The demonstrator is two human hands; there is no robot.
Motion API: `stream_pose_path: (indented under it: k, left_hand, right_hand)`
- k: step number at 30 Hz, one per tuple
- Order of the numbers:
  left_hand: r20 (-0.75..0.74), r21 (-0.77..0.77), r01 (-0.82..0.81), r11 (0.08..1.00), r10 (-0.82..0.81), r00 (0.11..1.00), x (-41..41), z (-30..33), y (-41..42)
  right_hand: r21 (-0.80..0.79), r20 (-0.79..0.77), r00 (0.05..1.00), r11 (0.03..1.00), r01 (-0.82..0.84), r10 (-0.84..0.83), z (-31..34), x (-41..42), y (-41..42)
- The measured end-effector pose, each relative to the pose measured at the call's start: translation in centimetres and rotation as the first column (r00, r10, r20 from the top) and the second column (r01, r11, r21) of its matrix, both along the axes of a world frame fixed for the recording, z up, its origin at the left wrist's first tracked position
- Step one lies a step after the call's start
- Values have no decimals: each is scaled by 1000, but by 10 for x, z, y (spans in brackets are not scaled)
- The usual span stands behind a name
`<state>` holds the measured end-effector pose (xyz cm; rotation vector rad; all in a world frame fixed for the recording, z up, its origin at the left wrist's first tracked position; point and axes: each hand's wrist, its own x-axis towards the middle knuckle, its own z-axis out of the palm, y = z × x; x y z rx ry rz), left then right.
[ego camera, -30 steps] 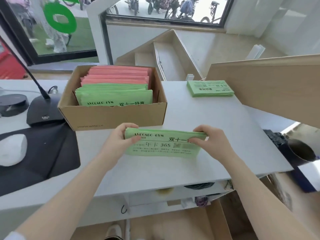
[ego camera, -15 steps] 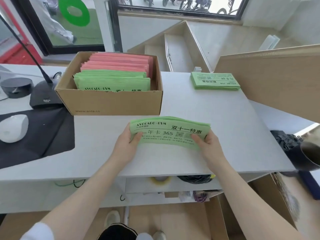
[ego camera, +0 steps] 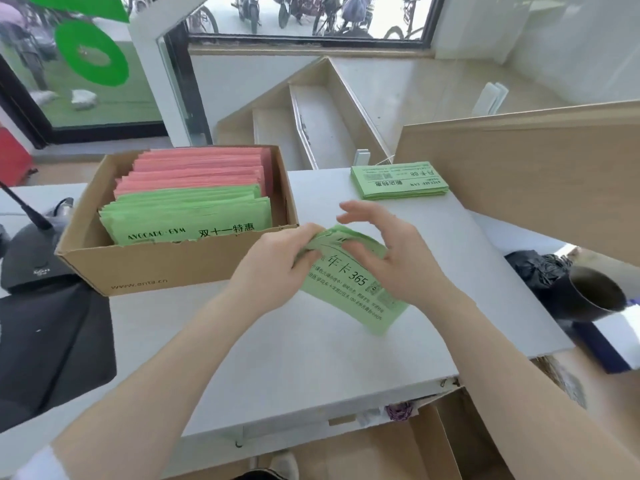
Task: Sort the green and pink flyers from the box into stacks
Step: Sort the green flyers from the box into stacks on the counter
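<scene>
Step in hand: L hand grips green bundle over desk by box, R hand fingers spread, resting on it; next, prob. carry w/ firm grip to far stack, edges aligned.

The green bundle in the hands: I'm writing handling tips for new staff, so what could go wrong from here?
The left hand alone grips the green bundle at one end while the right hand is spread open over it, so sheets may fan out or slide onto the counter. The bundle is tilted and bent, so it may crease. The green stack sits near the counter's far edge, where a careless drop could push it off.
</scene>
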<state>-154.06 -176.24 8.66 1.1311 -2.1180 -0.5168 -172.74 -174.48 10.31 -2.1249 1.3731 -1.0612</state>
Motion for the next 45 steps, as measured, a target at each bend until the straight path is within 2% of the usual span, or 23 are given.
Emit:
stream_pose_path:
  k: [3,5,7,9,10,12,15,17,18,22,25,28,32,36,42,45]
  left_hand:
    - [-51,68,21,997,-18,999,-17,7,-18]
    - [-197,227,2,974,44,979,-31,6,-28]
    - [-430,449,78,890,139,892,-44,0,-36]
    - [-560,603,247,758,183,808,-57,-13,-44]
    - [-556,655,306,691,167,814,-64,-22,-47]
    - [-457,731,316,605,90,885,-77,-41,-52]
    - [-252,777,148,612,88,964,-97,-64,-60]
    - [-235,793,79,604,185,954,-108,-71,-72]
    - [-234,793,45,607,236,943,-115,-74,-80]
    - [-200,747,-144,650,425,883,-150,-78,-118]
    - [-248,754,-181,631,530,811,-168,-85,-146]
    - [-304,783,-151,603,583,753,-180,-89,-159]
    - [-355,759,-195,621,645,676,-194,-83,-137]
    - [-415,795,-13,606,560,717,-204,-93,-105]
    - [-377,828,-48,559,618,690,-206,-96,-126]
    - [-372,830,-24,557,586,720,-205,-92,-130]
  right_hand:
    - [-21,-85,996,999,-28,26,11,-1,-16]
    - [-51,-100,994,998,43,-47,13,-10,-27]
    - [-6,-37,986,987,162,-162,13,-25,-35]
    - [96,107,952,956,278,-287,8,-46,-43]
    - [167,216,910,932,322,-353,3,-57,-49]
    - [307,398,779,871,384,-484,-9,-81,-61]
    - [496,516,553,755,429,-654,-35,-119,-82]
    - [596,528,428,679,429,-733,-56,-146,-95]
    - [627,503,407,646,436,-763,-67,-159,-101]
    - [612,308,508,576,542,-805,-102,-203,-123]
    - [542,87,597,541,643,-797,-111,-226,-134]
    - [487,-24,649,558,672,-761,-116,-238,-142]
    - [415,-90,693,606,679,-715,-127,-244,-148]
    - [328,-177,724,653,683,-667,-135,-247,-148]
    - [351,-184,740,660,665,-647,-133,-243,-153]
    - [358,-237,751,663,657,-616,-131,-244,-156]
